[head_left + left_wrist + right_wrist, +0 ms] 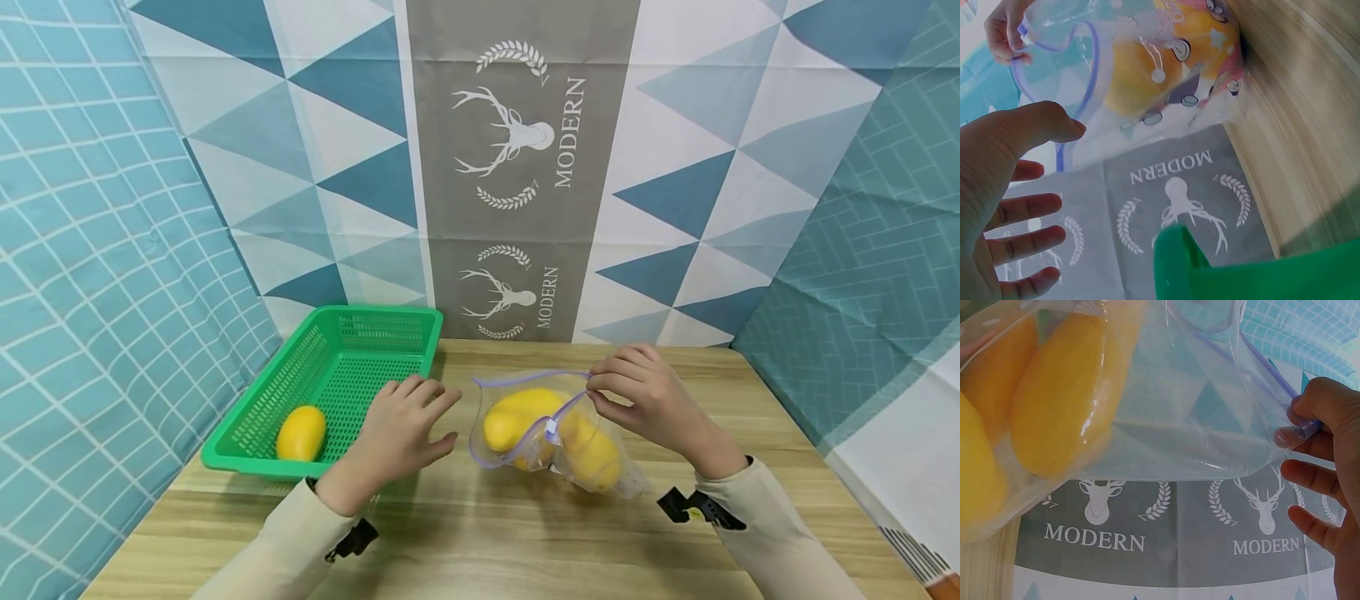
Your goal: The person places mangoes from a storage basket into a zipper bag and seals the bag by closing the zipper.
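Observation:
A clear zip bag with a purple seal and a white slider lies on the table, its mouth facing left and gaping. Inside it are several yellow mangoes. My right hand pinches the edge of the bag's mouth between thumb and index finger, and the right wrist view shows the same grip. Between the basket and the bag hovers my left hand, holding nothing, its fingers spread apart from the bag. One more mango lies in the near left corner of the green basket.
The wooden table runs up to a patterned backdrop. Blue checked cloth hangs along the left side and teal cloth along the right. In the left wrist view the basket's rim is close below the hand.

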Tool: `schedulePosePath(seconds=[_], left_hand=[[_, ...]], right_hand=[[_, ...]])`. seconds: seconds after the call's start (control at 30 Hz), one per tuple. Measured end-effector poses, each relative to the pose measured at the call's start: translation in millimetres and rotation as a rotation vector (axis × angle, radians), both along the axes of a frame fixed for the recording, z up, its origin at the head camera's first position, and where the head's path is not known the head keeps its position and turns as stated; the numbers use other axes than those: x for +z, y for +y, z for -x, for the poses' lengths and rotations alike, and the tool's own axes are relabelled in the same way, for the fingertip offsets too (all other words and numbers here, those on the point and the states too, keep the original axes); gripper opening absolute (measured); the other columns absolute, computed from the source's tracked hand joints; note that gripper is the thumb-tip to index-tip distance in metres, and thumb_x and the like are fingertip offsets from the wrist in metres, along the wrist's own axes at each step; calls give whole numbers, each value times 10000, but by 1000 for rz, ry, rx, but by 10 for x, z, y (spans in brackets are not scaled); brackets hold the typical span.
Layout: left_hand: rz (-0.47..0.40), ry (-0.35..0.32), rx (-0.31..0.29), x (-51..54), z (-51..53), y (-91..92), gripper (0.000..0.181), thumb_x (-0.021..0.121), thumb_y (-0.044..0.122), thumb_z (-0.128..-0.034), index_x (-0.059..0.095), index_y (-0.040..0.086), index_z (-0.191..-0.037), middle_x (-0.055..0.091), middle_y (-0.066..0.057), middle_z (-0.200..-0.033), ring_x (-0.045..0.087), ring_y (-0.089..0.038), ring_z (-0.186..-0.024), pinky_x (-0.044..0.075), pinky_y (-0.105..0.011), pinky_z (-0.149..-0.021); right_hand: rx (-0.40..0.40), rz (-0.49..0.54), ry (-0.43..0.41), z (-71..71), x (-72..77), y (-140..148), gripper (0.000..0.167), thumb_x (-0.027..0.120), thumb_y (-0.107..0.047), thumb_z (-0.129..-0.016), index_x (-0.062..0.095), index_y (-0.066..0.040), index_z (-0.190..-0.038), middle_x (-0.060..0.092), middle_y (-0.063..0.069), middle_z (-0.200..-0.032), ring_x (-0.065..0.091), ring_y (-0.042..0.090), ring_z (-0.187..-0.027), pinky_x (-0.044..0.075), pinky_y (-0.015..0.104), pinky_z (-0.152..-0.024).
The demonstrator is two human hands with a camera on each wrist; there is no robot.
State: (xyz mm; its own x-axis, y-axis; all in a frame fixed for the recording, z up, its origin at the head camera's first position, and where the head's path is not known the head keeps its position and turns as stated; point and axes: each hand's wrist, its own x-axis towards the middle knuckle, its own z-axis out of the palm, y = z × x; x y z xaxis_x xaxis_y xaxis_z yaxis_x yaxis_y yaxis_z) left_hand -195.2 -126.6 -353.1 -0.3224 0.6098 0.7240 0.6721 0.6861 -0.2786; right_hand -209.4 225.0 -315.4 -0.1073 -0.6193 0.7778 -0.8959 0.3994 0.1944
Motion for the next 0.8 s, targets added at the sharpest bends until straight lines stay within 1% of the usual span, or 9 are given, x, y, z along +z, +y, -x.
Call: schedulePosePath(seconds=[0.2, 0.33, 0.57, 0.7, 0.8], left_hand=[[-16, -25, 37, -12, 3, -82, 540, 906, 311, -592, 712, 107, -1053, 669, -51, -952, 612, -253, -855, 411, -344, -570], [-20, -35, 46, -17, 3, -118, 553, 915, 301, -583, 714, 96, -1056, 668, -49, -945, 611, -254, -849, 415, -343, -567], [-33, -27, 58, -53, 19, -198, 559, 925, 284, -571, 709, 90, -1049, 655, -62, -932, 612, -272, -842, 396, -342, -547], [-35, -30, 93, -70, 18, -284, 548, 919, 277, -587, 709, 83, -1054, 658, -74, -941, 620, -287, -857, 414, -356, -550], [-47, -35, 121, -82, 18, -362, 565, 929, 256, -575, 716, 73, -1065, 663, -86, -945, 621, -304, -861, 438, -381, -557]], right_hand=[[-3, -2, -3, 5, -5, 3, 325, 508, -261, -1030, 715, -81, -855, 698, 31, -849, 613, 236, -804, 418, 391, -788], [-2, -1, 1, 7, -6, 3, 325, 511, -260, -1029, 716, -80, -853, 699, 34, -848, 613, 239, -804, 418, 390, -784], [-5, 0, 1, 9, -2, 2, 335, 508, -264, -1032, 718, -75, -852, 700, 38, -846, 615, 241, -801, 417, 391, -785], [-6, 0, 2, 3, -3, -3, 333, 510, -263, -1031, 717, -77, -849, 700, 38, -846, 615, 241, -800, 418, 390, -786], [-7, 0, -5, 4, -5, -2, 331, 513, -266, -1030, 716, -79, -848, 701, 38, -849, 614, 241, -804, 414, 385, -792]])
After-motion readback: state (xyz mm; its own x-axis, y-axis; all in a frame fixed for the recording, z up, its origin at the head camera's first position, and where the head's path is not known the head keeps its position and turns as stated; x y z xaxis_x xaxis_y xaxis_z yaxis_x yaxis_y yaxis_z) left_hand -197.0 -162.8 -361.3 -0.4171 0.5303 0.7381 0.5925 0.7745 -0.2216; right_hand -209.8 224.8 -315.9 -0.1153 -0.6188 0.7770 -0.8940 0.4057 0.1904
